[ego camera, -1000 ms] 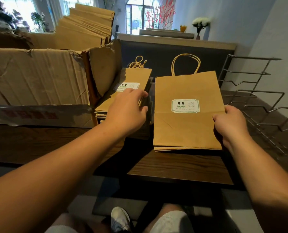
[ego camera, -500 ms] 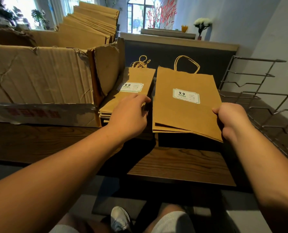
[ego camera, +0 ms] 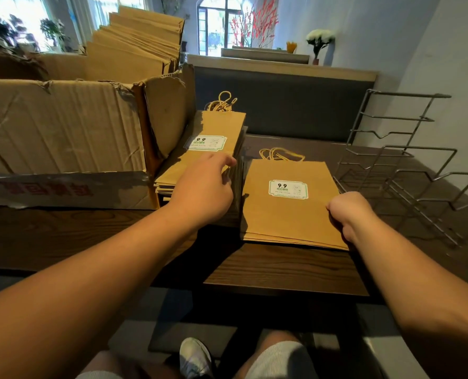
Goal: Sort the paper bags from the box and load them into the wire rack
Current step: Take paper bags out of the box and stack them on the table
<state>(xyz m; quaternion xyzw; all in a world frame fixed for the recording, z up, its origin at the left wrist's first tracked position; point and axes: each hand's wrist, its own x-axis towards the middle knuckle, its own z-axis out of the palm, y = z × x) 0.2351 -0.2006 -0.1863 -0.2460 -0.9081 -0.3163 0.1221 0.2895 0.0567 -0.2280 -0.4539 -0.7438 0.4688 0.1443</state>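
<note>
A small bundle of flat brown paper bags (ego camera: 284, 214) with a white 9.9 label lies on the dark wood table (ego camera: 276, 269). My right hand (ego camera: 350, 212) grips its lower right edge. A taller stack of the same bags (ego camera: 216, 132) leans against the torn cardboard box (ego camera: 63, 132). My left hand (ego camera: 205, 192) rests on this stack, fingers curled over its right edge. The wire rack (ego camera: 407, 170) stands at the right with no bags in it. More folded bags (ego camera: 140, 47) stand upright in the box.
A dark bench back (ego camera: 282, 105) runs behind the table. A white wall (ego camera: 451, 77) lies just behind the rack. Below the table edge I see my knees and one shoe (ego camera: 194, 356).
The bundle in my right hand was upright a second ago, tilted back, and now lies flat on the table. My left hand stayed on the leaning stack.
</note>
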